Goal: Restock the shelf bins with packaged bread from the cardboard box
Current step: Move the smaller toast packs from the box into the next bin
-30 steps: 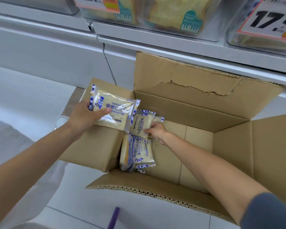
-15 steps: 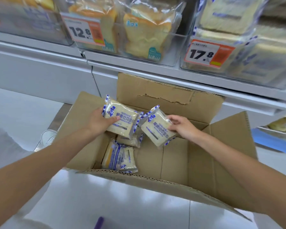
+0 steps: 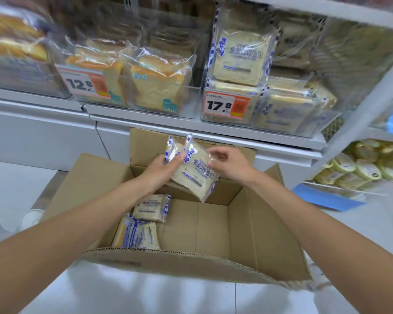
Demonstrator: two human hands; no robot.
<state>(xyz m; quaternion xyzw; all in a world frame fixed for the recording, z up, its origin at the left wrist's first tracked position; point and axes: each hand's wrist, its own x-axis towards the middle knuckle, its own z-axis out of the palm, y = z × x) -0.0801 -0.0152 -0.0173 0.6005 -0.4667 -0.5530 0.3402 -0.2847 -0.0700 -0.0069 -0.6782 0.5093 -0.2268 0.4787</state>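
Packets of bread in blue-and-white wrapping are held together above the open cardboard box [image 3: 191, 266]. The front packet [image 3: 194, 176] is pinched at its upper right edge by the right hand [image 3: 233, 166], whose fingers are curled onto the wrapper. The left hand [image 3: 160, 172] is wrapped round the left side of the pair, with its thumb laid across the front packet's sealed top. The rear packet [image 3: 171, 147] is pressed just behind the front one, and only its upper seam is seen. Two spare packets [image 3: 151, 207] are left lying in the left part of the box, touching each other. On the shelf above, a clear bin [image 3: 281, 124] marked by a 17.8 price tag [image 3: 227, 105] is filled with packets of the same kind, and one upright packet [image 3: 241, 57] is stood on top. Golden loaves [image 3: 159, 87] are kept in the neighbouring bin [image 3: 192, 98] to its left.
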